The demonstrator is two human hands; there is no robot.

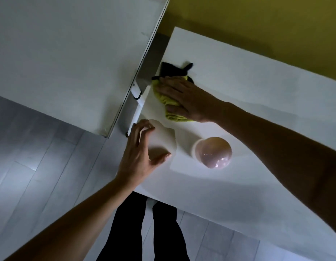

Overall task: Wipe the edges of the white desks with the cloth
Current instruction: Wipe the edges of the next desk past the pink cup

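Note:
A yellow and black cloth (168, 105) lies bunched on the right white desk (248, 87), close to its left edge. My right hand (184, 97) presses flat on the cloth with its fingers spread toward that edge. My left hand (142, 153) hovers over the near left corner of the same desk, fingers relaxed and slightly apart, holding nothing. A second white desk (69, 53) stands to the left, parted from the first by a narrow gap.
A glossy pink dome-shaped object (213, 152) with a white base lies on the right desk near my left hand. A white bar with a black clip (138, 96) runs along the gap. A yellow wall is behind; grey floor and my dark-trousered legs are below.

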